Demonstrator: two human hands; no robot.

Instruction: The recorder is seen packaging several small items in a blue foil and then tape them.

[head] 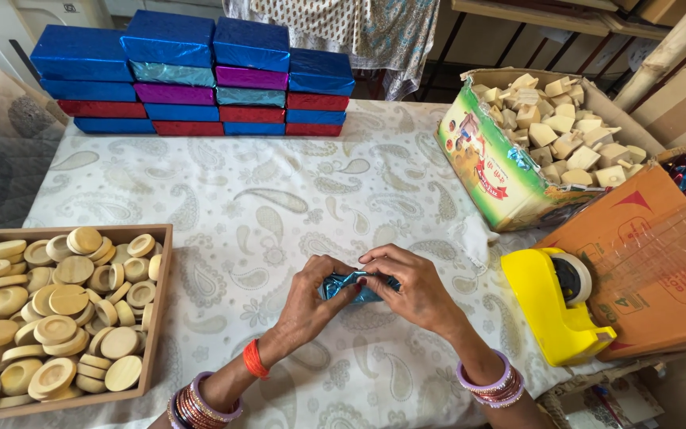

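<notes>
A tabletop under a pale paisley cloth fills the view, with wooden shelving and a hanging patterned fabric at the far edge. Near the middle, the left hand and right hand meet around a small packet of shiny, crinkled blue foil, each grip closed on it, fingertips pinching its folds just above the cloth. At the near left, a wooden tray holds smooth round wooden discs. Far left, flat foil boxes in blue, red, purple and teal are stacked. On the right, a carton holds angular wooden blocks; nearer is a glossy yellow tape dispenser.
</notes>
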